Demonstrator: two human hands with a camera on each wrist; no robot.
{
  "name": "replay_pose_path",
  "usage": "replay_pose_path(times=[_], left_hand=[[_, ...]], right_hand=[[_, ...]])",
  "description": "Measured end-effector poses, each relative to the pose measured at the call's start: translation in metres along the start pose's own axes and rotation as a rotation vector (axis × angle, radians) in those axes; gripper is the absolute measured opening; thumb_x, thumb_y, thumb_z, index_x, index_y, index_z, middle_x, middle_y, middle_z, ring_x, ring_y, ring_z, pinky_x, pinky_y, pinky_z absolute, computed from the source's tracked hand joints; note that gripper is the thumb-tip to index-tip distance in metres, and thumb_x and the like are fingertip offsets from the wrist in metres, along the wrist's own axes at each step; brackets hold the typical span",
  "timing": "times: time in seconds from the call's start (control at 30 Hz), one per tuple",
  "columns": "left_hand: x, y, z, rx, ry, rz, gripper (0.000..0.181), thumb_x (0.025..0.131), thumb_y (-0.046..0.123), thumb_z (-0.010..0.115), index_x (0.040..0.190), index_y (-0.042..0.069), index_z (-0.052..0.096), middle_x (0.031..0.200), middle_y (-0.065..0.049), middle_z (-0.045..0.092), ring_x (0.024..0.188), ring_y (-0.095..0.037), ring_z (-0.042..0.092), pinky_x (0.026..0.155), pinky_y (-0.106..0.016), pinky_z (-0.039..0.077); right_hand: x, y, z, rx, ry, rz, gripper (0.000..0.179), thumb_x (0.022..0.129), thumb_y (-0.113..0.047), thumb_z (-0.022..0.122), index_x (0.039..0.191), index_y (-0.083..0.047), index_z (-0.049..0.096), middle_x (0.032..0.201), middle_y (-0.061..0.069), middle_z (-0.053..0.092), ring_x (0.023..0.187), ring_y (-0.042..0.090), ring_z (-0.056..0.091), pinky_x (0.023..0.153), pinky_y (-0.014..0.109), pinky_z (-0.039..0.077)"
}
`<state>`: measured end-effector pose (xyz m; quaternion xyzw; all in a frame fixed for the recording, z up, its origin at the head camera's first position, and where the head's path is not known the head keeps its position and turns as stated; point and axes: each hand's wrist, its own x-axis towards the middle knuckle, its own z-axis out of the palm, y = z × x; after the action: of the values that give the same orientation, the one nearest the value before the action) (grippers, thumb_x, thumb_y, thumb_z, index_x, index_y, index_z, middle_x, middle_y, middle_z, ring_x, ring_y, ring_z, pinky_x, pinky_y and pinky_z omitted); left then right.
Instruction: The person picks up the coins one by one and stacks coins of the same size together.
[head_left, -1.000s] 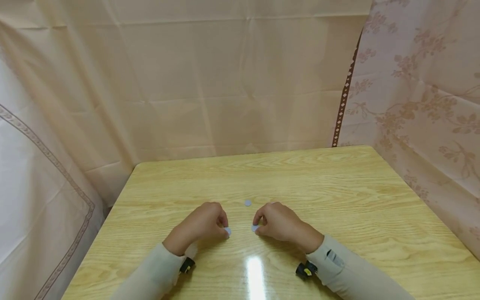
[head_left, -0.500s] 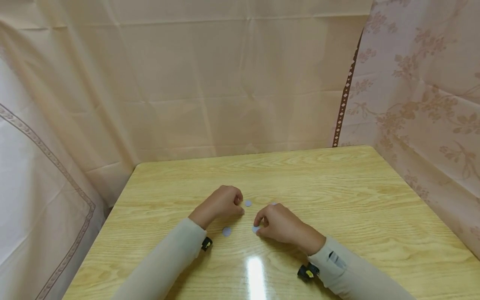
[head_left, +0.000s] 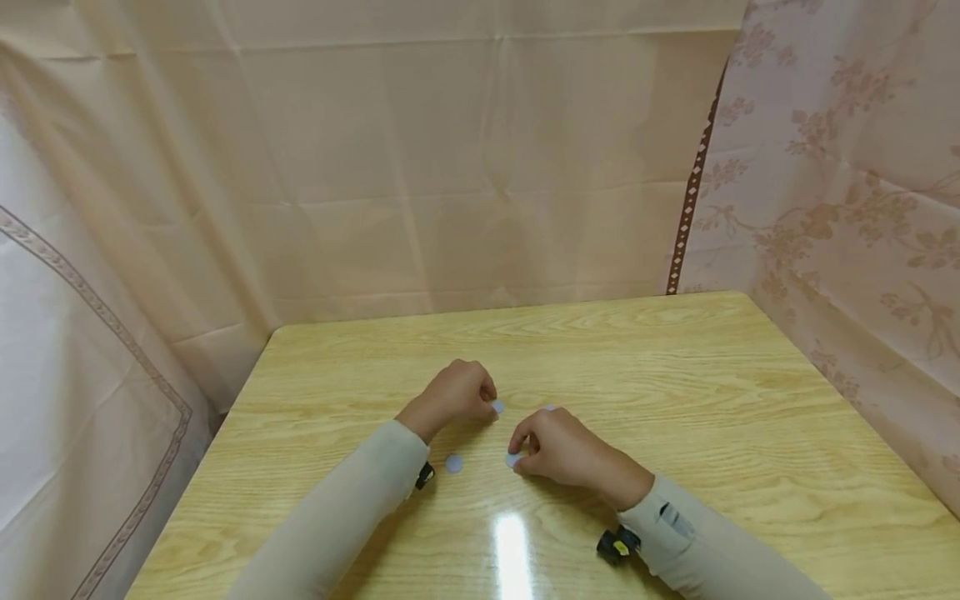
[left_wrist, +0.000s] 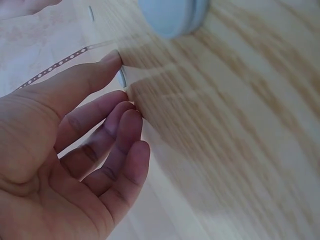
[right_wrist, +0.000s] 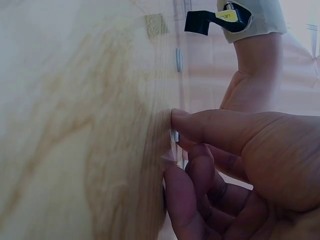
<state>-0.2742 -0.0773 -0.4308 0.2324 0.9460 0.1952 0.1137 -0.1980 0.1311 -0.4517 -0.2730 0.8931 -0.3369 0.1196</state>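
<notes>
My left hand has its thumb and forefinger at opposite edges of a small pale blue-grey disc, pinching it at the tabletop. In the left wrist view that disc shows edge-on between the fingertips. My right hand pinches a similar disc nearer to me; the right wrist view shows its edge. A third disc lies flat, untouched, below the left hand. Seen close in the left wrist view, a disc has a layered rim. Behind the right hand's knuckles another pale disc is mostly hidden.
The wood-grain table has a bright light reflection near the front. A beige curtain hangs behind it, with a flowered cloth at right and a white cloth at left. Black wrist cameras sit on both sleeves.
My left hand has let go of the near-left disc, moved forward and right, and taken hold of the middle far disc. The right hand has stayed almost still on its disc.
</notes>
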Motion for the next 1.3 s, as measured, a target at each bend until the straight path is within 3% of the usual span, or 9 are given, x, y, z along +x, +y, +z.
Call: replay_pose_path(times=[0.43,0.8,1.03,1.3], left_hand=[[0.003,-0.001,0.003,-0.026,0.016,-0.011,0.012,0.087,0.023,0.084,0.096,0.014,0.081,0.102,0.001,0.077,0.094,-0.018,0.069,0.085,-0.036,0.058],[0.010,0.000,0.005,-0.055,0.006,-0.022,0.011,0.085,0.021,0.083,0.079,0.018,0.074,0.084,0.006,0.070,0.072,-0.013,0.062,0.067,-0.029,0.054],[0.001,-0.003,0.005,-0.064,0.019,-0.036,0.010,0.085,0.025,0.081,0.079,0.020,0.074,0.082,0.008,0.070,0.070,-0.013,0.062,0.065,-0.029,0.053],[-0.014,-0.005,0.001,-0.082,0.105,0.000,0.012,0.083,0.030,0.082,0.085,0.019,0.078,0.083,0.010,0.072,0.072,-0.007,0.064,0.068,-0.027,0.055]], right_hand=[[0.000,-0.001,-0.001,0.042,0.005,0.018,0.008,0.087,-0.012,0.082,0.095,-0.013,0.080,0.064,-0.006,0.062,0.055,0.006,0.050,0.050,0.022,0.041],[0.000,0.003,0.001,0.046,0.009,0.038,0.008,0.087,-0.014,0.083,0.094,-0.015,0.080,0.064,-0.008,0.063,0.054,0.005,0.052,0.050,0.022,0.042],[0.000,0.002,0.001,0.052,0.015,0.025,0.008,0.086,-0.012,0.083,0.092,-0.015,0.080,0.065,-0.007,0.064,0.057,0.006,0.054,0.051,0.023,0.044],[0.000,0.003,0.001,0.092,-0.001,0.035,0.007,0.086,-0.013,0.084,0.092,-0.014,0.080,0.067,-0.007,0.067,0.056,0.006,0.056,0.052,0.023,0.046]])
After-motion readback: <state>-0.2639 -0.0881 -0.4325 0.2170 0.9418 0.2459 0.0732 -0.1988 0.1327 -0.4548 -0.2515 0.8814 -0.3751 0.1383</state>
